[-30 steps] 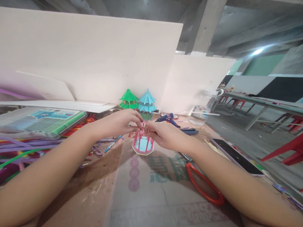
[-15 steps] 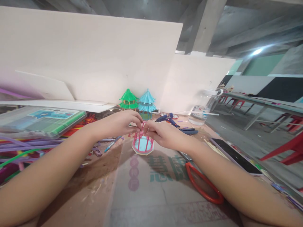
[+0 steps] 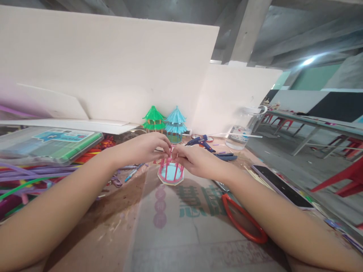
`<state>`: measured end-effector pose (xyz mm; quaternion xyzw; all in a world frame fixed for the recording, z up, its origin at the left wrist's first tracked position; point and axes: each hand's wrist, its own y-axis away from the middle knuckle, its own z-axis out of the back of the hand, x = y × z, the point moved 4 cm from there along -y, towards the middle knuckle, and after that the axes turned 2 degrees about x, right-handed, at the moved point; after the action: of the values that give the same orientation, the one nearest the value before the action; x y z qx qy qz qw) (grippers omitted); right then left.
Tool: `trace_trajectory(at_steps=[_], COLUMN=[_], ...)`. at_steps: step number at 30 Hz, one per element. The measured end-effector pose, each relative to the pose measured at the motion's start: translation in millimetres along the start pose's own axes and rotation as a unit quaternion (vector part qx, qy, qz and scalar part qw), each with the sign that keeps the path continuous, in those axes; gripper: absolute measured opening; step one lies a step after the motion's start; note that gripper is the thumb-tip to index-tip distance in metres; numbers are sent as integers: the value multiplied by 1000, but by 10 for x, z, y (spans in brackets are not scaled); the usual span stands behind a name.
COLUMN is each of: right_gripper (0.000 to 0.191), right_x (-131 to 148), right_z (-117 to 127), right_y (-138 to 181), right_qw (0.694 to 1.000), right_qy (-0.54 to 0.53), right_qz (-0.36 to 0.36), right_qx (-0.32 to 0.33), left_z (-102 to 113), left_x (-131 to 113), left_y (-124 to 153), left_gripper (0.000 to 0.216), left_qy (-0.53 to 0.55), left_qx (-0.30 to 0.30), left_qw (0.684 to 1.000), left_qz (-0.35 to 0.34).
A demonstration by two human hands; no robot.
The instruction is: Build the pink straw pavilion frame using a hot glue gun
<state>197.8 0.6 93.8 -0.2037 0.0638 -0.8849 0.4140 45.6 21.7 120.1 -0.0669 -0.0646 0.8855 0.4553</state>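
A small pink stick frame [image 3: 170,173] with a light blue octagonal base stands on the cardboard-covered table [image 3: 176,230]. My left hand [image 3: 144,148] and my right hand [image 3: 194,159] meet over its top. The fingertips of both hands pinch the upper ends of the pink upright sticks. Behind them stand two finished little pavilions, a green one [image 3: 153,118] and a blue one [image 3: 175,122], against the white board.
Red-handled scissors [image 3: 242,219] lie by my right forearm. A phone [image 3: 280,186] lies at the right edge. A blue glue gun [image 3: 202,142] and a clear jar [image 3: 241,132] sit at the back. Coloured straws and a plastic case [image 3: 53,145] pile up on the left.
Both hands stay pinched on the tops of the pink sticks; only the view shifts very slightly.
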Motion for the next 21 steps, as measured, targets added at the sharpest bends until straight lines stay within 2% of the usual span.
trace_trajectory(at_steps=[9, 13, 21], right_gripper=[14, 15, 12], right_x=[-4, -54, -76], right_z=[17, 77, 60], right_y=[20, 41, 21], right_qw=[1000, 999, 997], right_qy=[-2, 13, 69], right_qz=[7, -28, -35], right_qx=[11, 35, 10], left_z=[-15, -13, -28], left_x=[12, 8, 37], left_y=[-12, -6, -1], left_gripper=[20, 21, 20], left_qy=[4, -1, 2], left_qx=[4, -1, 4], left_qw=[1000, 1000, 1000], left_qz=[-10, -13, -13])
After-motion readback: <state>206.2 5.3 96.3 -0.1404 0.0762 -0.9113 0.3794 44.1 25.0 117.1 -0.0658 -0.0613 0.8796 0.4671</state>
